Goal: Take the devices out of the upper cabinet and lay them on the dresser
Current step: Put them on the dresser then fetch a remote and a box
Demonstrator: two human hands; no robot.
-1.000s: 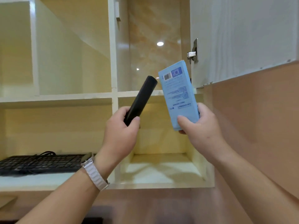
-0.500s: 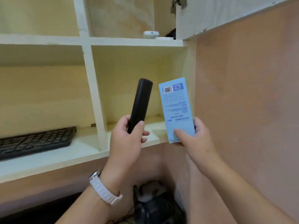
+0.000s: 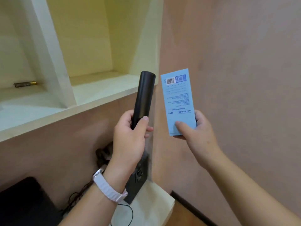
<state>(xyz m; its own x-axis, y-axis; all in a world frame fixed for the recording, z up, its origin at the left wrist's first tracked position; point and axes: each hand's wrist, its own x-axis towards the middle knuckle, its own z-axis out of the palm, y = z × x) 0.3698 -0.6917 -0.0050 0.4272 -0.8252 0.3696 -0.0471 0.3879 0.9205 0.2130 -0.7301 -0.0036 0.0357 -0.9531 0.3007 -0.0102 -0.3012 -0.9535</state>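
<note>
Black device: we saw a slim, remote-like black device [image 3: 144, 98] standing nearly upright at the centre of the frame, its lower end in the left hand [image 3: 130, 137].
Blue box: a flat blue box [image 3: 178, 101], barcode at its top, stood just right of centre, apart from the black device, its lower end in the right hand [image 3: 193, 132].
Left fingers: the thumb [image 3: 144, 121] lay on the front and the rest curled round behind, a full grip.
Right fingers: the thumb [image 3: 182, 126] pressed the printed face and the others sat behind, pinching the box.
Where they were: both hung in the air, in front of the shelf edge [image 3: 91, 110] and the pink wall [image 3: 236, 79], clear of the compartments.
Step in hand: we judged it the carry, both items out and neither laid down.
Next move: we thought both must go down and be laid flat, then let go. The pale surface [image 3: 151, 206] at bottom centre looked like the dresser top, though we could not be sure.
Care needed: a dark bag [image 3: 138, 173] and cables [image 3: 76, 196] crowded that spot.
Around: a small battery-like cylinder [image 3: 25, 84] lay on the shelf at the left, and a black object [image 3: 21, 201] filled the lower left.
</note>
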